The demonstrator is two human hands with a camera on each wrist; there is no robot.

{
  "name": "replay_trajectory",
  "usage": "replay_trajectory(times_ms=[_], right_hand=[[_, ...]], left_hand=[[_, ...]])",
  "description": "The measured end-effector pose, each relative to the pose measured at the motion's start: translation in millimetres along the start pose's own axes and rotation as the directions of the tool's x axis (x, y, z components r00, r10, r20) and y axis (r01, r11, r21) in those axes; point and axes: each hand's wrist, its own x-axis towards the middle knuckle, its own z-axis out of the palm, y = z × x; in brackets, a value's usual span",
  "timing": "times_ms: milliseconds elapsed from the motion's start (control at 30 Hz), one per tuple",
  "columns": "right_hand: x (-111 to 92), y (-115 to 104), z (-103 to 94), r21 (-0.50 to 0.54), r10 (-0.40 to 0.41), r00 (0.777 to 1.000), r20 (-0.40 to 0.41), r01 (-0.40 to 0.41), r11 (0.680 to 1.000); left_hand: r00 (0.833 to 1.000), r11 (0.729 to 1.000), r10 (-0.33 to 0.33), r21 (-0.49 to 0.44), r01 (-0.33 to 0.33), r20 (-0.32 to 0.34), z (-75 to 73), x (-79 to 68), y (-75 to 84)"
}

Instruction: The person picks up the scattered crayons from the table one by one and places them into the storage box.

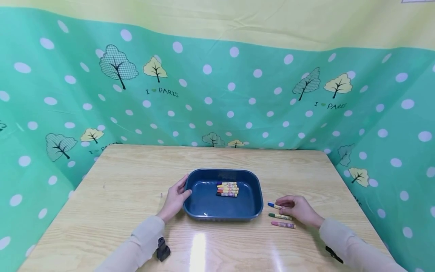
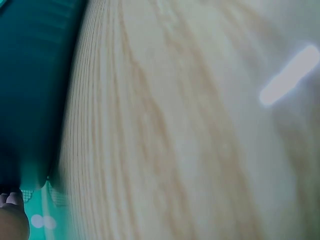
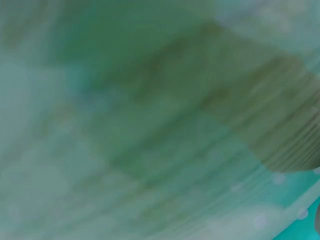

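Right hand (image 1: 299, 209): reaches in from the lower right, thumb and fingers bent around the blue crayon (image 1: 273, 205), pinching it.
Blue crayon: lies at the fingertips, its blue tip poking out to the left, toward the tray; it is just right of the tray, near the tray's right wall and apart from it.
Green crayon (image 1: 280, 216): on the table just below the right fingertips, on the side nearer the person, roughly parallel to the blue one.
Pink crayon (image 1: 283, 225): beyond the green one, nearer still to the person, tip also leftward.
Left hand (image 1: 175, 202): grips the tray's left side, thumb at the rim, fingers along the outside.
Tray (image 1: 214, 207): dark blue, rectangular with rounded corners, between the two hands.
Crayons in the tray (image 1: 227, 189): a close row right of the middle, with purple, yellow, orange and black among the tips.
Table (image 1: 299, 170): pale wood grain.
Cloth (image 1: 231, 124): green, white-dotted, with trees, behind the table.
Right wrist view: too blurred to read.
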Motion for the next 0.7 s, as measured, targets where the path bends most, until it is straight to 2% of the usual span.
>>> replay_trajectory(times_ms=[200, 333, 500, 700], right_hand=[[3.2, -3.5, 7.0, -0.132, 0.015, 0.996, -0.086, -0.027, 0.991], [4.1, -8.7, 6.6, -0.15, 0.017, 0.995, -0.101, -0.032, 0.988], [2.8, -20.9, -0.1, -0.147, 0.04, 0.993, -0.11, -0.056, 0.988], [4.9, -37.4, -13.2, -0.207, -0.033, 0.995, -0.094, 0.013, 0.978]], left_hand=[[1.0, 1.0, -0.001, 0.005, 0.001, 0.007, -2.4, -1.3, 0.8], [1.0, 1.0, -0.01, 0.0, 0.01, -0.002, -2.4, -1.0, 0.5], [1.0, 1.0, -0.022, -0.001, 0.022, 0.02, -1.4, -1.5, -0.1], [1.0, 1.0, -0.026, -0.002, 0.026, 0.011, -1.1, -1.4, 2.0]])
